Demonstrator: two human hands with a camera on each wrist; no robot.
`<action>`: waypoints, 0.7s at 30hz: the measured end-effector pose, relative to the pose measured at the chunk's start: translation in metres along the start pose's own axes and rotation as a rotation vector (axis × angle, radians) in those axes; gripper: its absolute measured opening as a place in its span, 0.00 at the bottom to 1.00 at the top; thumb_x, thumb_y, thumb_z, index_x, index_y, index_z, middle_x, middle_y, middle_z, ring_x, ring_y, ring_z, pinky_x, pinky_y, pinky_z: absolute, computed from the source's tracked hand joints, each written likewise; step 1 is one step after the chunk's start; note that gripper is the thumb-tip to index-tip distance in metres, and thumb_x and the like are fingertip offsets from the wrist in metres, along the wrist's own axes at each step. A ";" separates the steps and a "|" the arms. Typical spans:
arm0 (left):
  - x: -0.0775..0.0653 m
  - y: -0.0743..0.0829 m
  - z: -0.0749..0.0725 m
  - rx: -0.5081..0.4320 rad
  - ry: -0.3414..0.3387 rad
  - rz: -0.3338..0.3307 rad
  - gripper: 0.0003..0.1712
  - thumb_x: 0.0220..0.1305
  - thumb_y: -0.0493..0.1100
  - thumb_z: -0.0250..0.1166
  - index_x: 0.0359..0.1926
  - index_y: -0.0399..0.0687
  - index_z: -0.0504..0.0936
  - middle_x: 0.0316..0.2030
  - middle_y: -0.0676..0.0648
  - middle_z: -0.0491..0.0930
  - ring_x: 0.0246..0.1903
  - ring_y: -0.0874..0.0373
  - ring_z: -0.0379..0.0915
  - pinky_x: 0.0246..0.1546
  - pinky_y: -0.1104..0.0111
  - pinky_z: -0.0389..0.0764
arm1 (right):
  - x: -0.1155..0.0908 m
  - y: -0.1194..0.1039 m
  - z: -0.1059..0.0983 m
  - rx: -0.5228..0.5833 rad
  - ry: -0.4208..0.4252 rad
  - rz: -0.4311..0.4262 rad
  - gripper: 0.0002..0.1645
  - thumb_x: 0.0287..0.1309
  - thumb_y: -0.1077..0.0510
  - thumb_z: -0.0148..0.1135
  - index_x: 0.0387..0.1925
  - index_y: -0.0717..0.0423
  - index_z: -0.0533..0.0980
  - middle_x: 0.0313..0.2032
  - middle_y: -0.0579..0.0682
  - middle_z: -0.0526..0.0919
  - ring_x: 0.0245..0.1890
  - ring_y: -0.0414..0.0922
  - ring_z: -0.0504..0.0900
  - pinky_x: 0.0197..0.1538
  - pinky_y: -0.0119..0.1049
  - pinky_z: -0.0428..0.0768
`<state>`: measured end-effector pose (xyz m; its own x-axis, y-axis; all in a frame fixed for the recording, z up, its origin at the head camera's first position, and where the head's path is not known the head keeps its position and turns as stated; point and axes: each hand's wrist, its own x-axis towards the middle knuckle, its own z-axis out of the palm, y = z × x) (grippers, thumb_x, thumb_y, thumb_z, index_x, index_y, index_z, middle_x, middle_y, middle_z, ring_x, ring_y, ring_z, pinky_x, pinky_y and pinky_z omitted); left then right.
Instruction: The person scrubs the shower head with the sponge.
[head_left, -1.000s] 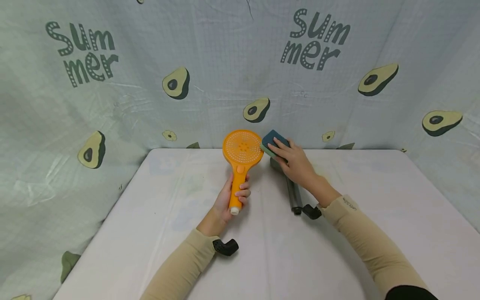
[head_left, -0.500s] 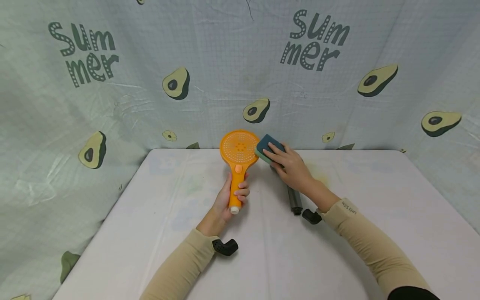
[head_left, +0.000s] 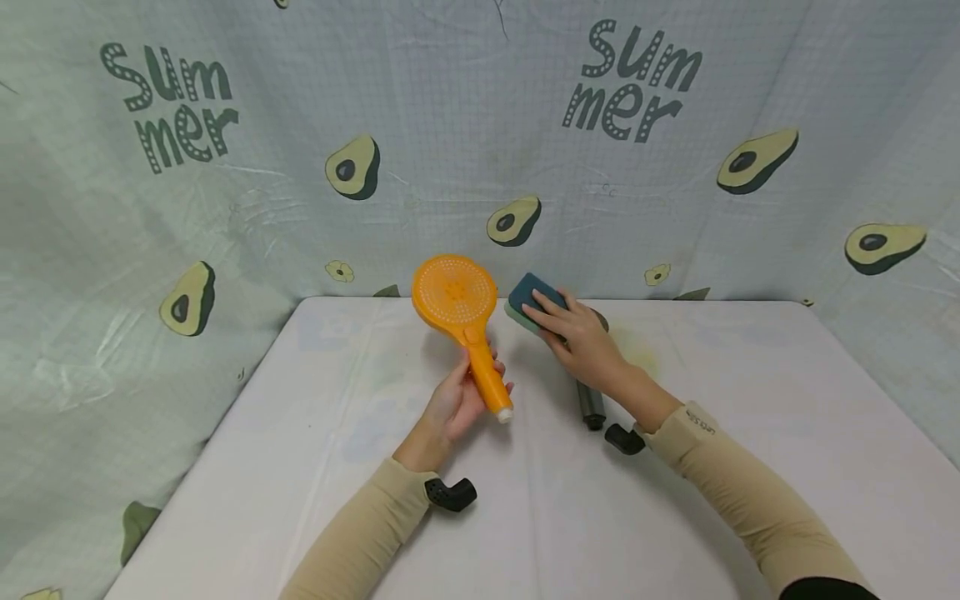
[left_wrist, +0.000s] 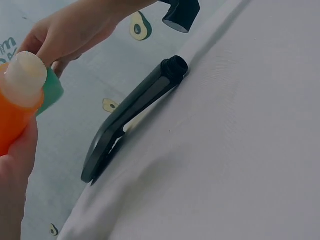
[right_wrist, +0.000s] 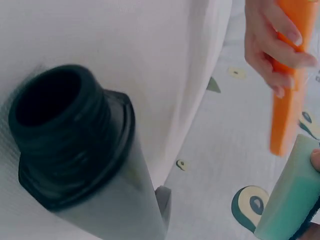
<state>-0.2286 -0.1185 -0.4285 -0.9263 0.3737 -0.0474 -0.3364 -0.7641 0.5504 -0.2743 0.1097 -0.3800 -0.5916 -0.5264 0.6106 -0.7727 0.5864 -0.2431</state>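
Left hand (head_left: 454, 406) palm-up, gripping tilted orange shower head (head_left: 463, 315) | right hand (head_left: 587, 340) palm-down, gripping blue-green sponge (head_left: 528, 298)

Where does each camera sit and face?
Head: worn on the head, facing forward and down; sleeves, left hand and right hand show.
Left wrist: on that wrist, facing the dark shower head; both hands partly show.
Right wrist: on that wrist, facing that shower head's threaded end; left hand and bits of right hand show.
Both wrist views share sponge and orange shower head.
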 end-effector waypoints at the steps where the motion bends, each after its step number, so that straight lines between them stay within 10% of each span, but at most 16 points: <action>1: 0.000 0.000 0.000 0.035 -0.010 0.012 0.26 0.82 0.54 0.41 0.72 0.49 0.59 0.53 0.50 0.69 0.47 0.58 0.72 0.52 0.58 0.80 | -0.001 0.000 0.000 -0.001 0.002 -0.003 0.27 0.64 0.66 0.67 0.65 0.58 0.78 0.68 0.62 0.72 0.69 0.71 0.65 0.65 0.69 0.66; 21: 0.000 -0.002 0.001 0.177 -0.047 0.162 0.29 0.85 0.40 0.40 0.80 0.56 0.50 0.65 0.42 0.69 0.58 0.52 0.78 0.48 0.56 0.83 | -0.002 -0.013 0.001 0.057 0.023 -0.034 0.28 0.63 0.67 0.68 0.65 0.60 0.77 0.68 0.62 0.72 0.69 0.71 0.64 0.66 0.69 0.64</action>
<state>-0.2276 -0.1164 -0.4288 -0.9554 0.2813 0.0900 -0.1455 -0.7135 0.6854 -0.2633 0.1021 -0.3789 -0.5600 -0.5305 0.6364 -0.8044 0.5320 -0.2644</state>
